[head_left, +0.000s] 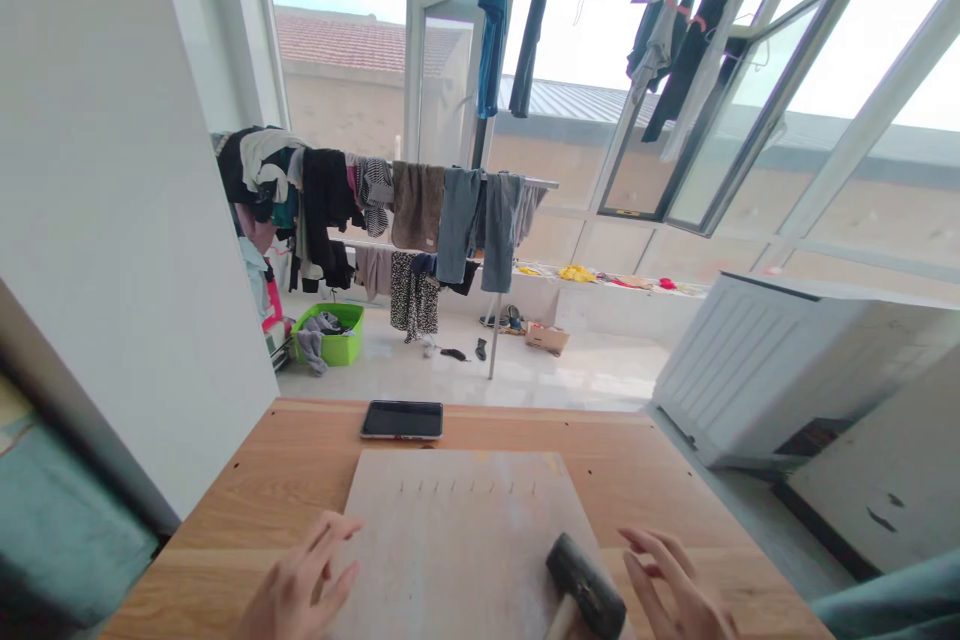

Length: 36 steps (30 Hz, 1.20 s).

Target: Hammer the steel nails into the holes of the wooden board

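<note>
A pale board [465, 540] lies flat on the wooden table, with a row of several thin nails [472, 487] standing up near its far edge. On the board's right side rests a mallet [585, 585] with a black head, its light handle cut off by the bottom of the view. My left hand [304, 580] is at the board's left edge, fingers apart and holding nothing. Just right of the mallet, over the table, my right hand [675, 585] has its fingers loosely bent and apart, also with nothing in it.
Behind the board, a dark-screened phone or tablet [403, 419] lies on the wooden table [300, 460]. Past the table stand a rack with hanging clothes [418, 205] and a green basket [341, 348]. A white cabinet [757, 360] is at right, a white wall at left.
</note>
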Each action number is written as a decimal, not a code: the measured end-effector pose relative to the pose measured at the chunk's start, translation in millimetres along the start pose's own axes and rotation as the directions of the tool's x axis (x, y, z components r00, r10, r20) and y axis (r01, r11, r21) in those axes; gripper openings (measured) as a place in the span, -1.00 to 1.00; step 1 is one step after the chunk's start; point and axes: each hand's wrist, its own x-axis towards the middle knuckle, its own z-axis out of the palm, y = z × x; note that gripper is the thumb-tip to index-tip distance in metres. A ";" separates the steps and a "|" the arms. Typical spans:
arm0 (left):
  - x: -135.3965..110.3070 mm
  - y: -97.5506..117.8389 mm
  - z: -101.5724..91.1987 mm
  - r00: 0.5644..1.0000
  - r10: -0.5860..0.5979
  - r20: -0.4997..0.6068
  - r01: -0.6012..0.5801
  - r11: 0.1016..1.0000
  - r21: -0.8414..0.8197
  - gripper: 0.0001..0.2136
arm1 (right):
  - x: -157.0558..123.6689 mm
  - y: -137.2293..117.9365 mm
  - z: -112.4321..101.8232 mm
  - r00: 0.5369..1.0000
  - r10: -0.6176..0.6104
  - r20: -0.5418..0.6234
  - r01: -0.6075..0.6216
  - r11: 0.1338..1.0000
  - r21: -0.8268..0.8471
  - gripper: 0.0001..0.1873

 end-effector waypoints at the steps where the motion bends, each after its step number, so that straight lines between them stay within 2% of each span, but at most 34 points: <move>1: 14.3 5.1 0.0 0.997 -0.073 0.035 0.074 0.997 -0.033 -0.74 | 22.2 -19.9 1.4 0.994 -0.032 0.102 0.030 0.999 0.028 -0.67; 3: 43.2 16.4 3.6 0.986 -0.142 0.091 0.153 0.981 -0.123 -0.70 | 62.3 -57.8 8.6 0.934 -0.068 0.351 0.076 0.997 -0.010 -0.64; 4: 56.4 21.7 6.3 0.976 -0.166 0.142 0.188 0.969 -0.163 -0.65 | 78.3 -73.4 14.4 0.880 -0.058 0.471 0.099 0.993 -0.062 -0.64; 6: 77.2 30.2 11.8 0.943 -0.212 0.256 0.273 0.933 -0.234 -0.59 | 100.5 -94.4 29.2 0.835 -0.055 0.547 0.122 0.989 -0.086 -0.67; 9: 93.3 36.0 18.9 0.881 -0.235 0.410 0.381 0.866 -0.323 -0.55 | 113.7 -103.0 52.0 0.775 -0.053 0.629 0.148 0.984 -0.099 -0.75; 12: 98.6 35.9 24.4 0.873 -0.216 0.438 0.383 0.859 -0.340 -0.54 | 115.0 -101.1 66.4 0.730 -0.043 0.682 0.161 0.981 -0.110 -0.82; 14: 102.0 35.4 26.3 0.889 -0.213 0.406 0.353 0.883 -0.309 -0.59 | 115.0 -101.6 68.9 0.732 -0.029 0.681 0.162 0.978 -0.132 -0.82; 19: 113.8 41.0 20.6 0.923 -0.240 0.302 0.324 0.906 -0.273 -0.67 | 117.9 -112.4 60.3 0.780 -0.029 0.625 0.163 0.974 -0.159 -0.78; 23: 115.3 47.8 20.9 0.920 -0.165 0.354 0.218 0.969 -0.114 -0.69 | 113.7 -122.9 63.8 0.776 -0.068 0.627 0.198 0.970 -0.141 -0.79; 26: 113.5 48.5 28.2 0.903 -0.107 0.417 0.117 0.993 0.002 -0.79 | 106.3 -127.2 74.5 0.762 -0.092 0.641 0.226 0.966 -0.130 -0.76; 28: 113.3 48.0 30.6 0.899 -0.095 0.427 0.096 0.995 0.019 -0.80 | 102.8 -127.5 79.9 0.754 -0.095 0.650 0.233 0.964 -0.129 -0.75; 33: 115.8 55.6 23.8 0.927 -0.052 0.373 0.062 0.998 -0.016 -0.75 | 104.5 -128.5 78.7 0.757 -0.110 0.644 0.232 0.967 -0.107 -0.80; 36: 118.3 64.5 25.6 0.898 -0.047 0.437 0.032 0.999 0.040 -0.74 | 106.8 -134.6 76.1 0.779 -0.114 0.616 0.224 0.969 -0.104 -0.75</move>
